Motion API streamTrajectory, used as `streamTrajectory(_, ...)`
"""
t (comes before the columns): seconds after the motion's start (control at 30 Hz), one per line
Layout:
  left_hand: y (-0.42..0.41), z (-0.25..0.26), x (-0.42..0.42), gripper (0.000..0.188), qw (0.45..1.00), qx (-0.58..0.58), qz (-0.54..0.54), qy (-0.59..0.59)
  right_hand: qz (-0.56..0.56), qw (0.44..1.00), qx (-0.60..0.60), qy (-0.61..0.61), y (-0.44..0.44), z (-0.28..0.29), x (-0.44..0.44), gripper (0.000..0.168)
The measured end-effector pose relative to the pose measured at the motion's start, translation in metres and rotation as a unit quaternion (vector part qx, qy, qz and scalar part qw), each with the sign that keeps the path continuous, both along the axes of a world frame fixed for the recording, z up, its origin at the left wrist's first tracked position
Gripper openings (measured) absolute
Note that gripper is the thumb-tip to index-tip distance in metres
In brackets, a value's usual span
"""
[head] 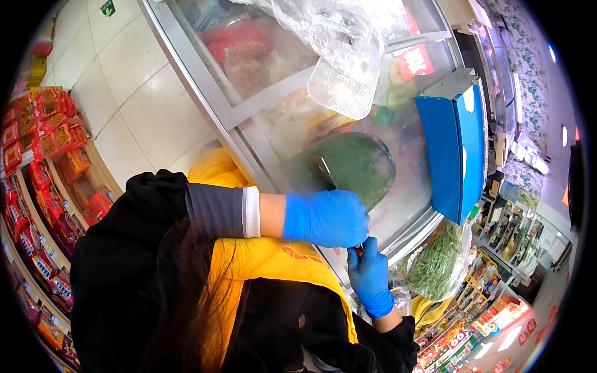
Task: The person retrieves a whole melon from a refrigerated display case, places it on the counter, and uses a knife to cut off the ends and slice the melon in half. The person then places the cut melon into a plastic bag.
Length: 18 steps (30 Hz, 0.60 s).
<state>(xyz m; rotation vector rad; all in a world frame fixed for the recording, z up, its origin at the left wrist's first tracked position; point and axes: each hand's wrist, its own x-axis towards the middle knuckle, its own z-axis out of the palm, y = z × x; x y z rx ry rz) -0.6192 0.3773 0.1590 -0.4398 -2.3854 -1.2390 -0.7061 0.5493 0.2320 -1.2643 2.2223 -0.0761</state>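
Observation:
A large dark green melon (361,163) lies on the glass top of a chest freezer. The flat blade of a knife (322,170) stands against the melon, and the rest of it passes under my left hand (329,218). My left hand, in a blue glove, is closed over the knife just in front of the melon. My right hand (371,277), also gloved in blue, has its fingers around the red end of the handle, right beside the left fist. Most of the handle is hidden by the hands.
The freezer frame (275,95) holds sliding glass lids. On top lie clear plastic bags (336,28), a white mesh basket (345,88) and a blue box (450,149). Bagged green beans (436,265) stand at the right. Shelves of red snack packets (49,116) line the left.

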Motion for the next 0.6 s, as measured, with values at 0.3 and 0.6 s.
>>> streamTrajectory(0.3,0.022,0.019,0.029,0.012,0.932,-0.165,0.138,0.291,0.071,0.996,-0.031,-0.045,0.005,-0.005,-0.014,0.029)
streamTrajectory(0.6,-0.015,-0.021,0.086,0.025,0.956,-0.011,0.29,0.049,0.04,0.997,-0.059,-0.014,0.003,-0.007,-0.008,0.027)
